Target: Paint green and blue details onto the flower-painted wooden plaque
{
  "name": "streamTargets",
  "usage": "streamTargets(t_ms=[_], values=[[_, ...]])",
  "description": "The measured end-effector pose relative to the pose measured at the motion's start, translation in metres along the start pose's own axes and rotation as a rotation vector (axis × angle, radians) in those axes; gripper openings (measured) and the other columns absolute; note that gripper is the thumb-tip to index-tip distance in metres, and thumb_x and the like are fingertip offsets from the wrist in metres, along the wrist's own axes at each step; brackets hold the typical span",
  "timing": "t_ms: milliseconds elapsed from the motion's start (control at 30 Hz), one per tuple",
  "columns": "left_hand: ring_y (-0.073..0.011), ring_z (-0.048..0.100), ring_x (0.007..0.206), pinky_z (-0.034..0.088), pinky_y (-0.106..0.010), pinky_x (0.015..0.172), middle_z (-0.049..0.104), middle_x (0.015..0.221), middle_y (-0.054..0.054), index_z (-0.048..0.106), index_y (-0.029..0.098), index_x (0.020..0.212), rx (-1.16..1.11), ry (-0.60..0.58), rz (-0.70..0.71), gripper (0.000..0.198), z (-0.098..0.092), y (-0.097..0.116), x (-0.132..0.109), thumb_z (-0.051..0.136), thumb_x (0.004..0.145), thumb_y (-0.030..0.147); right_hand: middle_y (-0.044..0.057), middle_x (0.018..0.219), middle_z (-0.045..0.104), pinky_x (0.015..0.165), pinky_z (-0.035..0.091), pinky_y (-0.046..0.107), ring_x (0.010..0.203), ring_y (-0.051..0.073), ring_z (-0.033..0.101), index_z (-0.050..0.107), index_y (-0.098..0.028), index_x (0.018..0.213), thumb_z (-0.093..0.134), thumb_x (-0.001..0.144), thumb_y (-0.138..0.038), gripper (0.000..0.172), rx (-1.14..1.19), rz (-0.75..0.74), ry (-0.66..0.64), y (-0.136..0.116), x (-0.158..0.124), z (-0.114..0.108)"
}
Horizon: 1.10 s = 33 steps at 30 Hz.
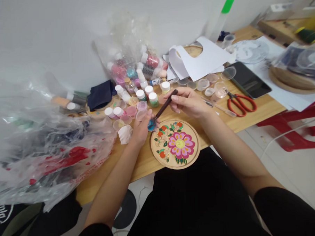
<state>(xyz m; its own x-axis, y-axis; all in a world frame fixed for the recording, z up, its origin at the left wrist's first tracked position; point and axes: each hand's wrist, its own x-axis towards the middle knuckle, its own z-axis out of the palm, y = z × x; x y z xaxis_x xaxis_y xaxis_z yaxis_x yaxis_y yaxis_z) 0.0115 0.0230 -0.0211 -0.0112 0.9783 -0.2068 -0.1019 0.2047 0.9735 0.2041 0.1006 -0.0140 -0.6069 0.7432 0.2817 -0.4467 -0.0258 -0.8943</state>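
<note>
My left hand [141, 129] is closed around a small clear cup of blue paint [152, 125], held just above the table. Pinched in the fingers of my right hand [190, 102] is a slim tool with a dark brown handle [167, 104]. Its lower end reaches down into the blue cup; the tip itself is hidden there. Below both hands, a round wooden plaque [159, 159] lies at the table's front edge. It carries a pink flower [181, 144], orange shapes and green leaves, outlined in gold, with some bare wood among them. A crumpled white tissue [125, 134] sits beside my left hand.
White-capped paint jars [153, 99] and small cups crowd behind the hands. A large plastic bag [57, 150] covers the left side. Right are red-handled pliers [240, 104], a black phone [248, 80] and papers [196, 60]. A red stool [299, 129] stands beyond the table's edge.
</note>
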Motion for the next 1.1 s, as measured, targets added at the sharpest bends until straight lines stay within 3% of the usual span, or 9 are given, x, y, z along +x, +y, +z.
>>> streamTargets(t_ms=[100,200,633,767,1100], values=[[-0.0277,0.075,0.078,0.057,-0.031,0.054,0.069,0.067,-0.01,0.057,0.019,0.065,-0.006,-0.004,-0.032,0.056,-0.0012,-0.0001,0.0006,0.07,0.084,0.07,-0.007,0.057,0.059,0.046,0.038,0.015,0.046,0.003,0.051,0.075,-0.013,0.094,0.081,0.086,-0.043,0.031,0.029,0.0,-0.044,-0.003,-0.0005,0.0009],[-0.0299,0.075,0.081,0.058,-0.033,0.054,0.068,0.067,-0.011,0.054,0.019,0.064,-0.006,-0.008,-0.035,0.06,-0.0016,-0.0013,0.0017,0.069,0.082,0.075,-0.005,0.059,0.063,0.048,0.04,0.015,0.049,0.003,0.056,0.075,-0.013,0.098,0.081,0.088,-0.039,0.029,0.049,0.009,-0.065,-0.0051,-0.0017,0.0019],[-0.021,0.073,0.066,0.057,-0.029,0.053,0.066,0.061,-0.005,0.056,0.019,0.065,0.042,0.019,-0.041,0.058,0.0005,0.0022,-0.0003,0.068,0.084,0.073,-0.003,0.06,0.065,0.047,0.042,0.015,0.048,0.004,0.057,0.073,-0.011,0.091,0.072,0.088,-0.062,0.051,-0.13,0.122,-0.036,-0.0089,-0.0034,0.0084],[-0.0182,0.072,0.062,0.057,-0.026,0.052,0.068,0.062,-0.003,0.056,0.019,0.065,0.03,0.056,-0.048,0.054,0.0019,0.0016,0.0,0.068,0.085,0.068,-0.003,0.059,0.065,0.048,0.043,0.016,0.048,0.004,0.058,0.074,-0.011,0.091,0.075,0.086,-0.06,0.05,-0.112,0.126,-0.026,-0.0104,-0.0045,0.0082],[-0.0193,0.073,0.066,0.058,-0.027,0.053,0.071,0.066,-0.006,0.058,0.018,0.067,0.022,0.016,-0.044,0.054,0.0004,0.0004,0.0001,0.069,0.085,0.068,-0.004,0.058,0.064,0.047,0.042,0.015,0.047,0.004,0.057,0.074,-0.012,0.088,0.076,0.087,-0.057,0.046,-0.042,0.074,-0.041,-0.0104,-0.0058,0.0065]])
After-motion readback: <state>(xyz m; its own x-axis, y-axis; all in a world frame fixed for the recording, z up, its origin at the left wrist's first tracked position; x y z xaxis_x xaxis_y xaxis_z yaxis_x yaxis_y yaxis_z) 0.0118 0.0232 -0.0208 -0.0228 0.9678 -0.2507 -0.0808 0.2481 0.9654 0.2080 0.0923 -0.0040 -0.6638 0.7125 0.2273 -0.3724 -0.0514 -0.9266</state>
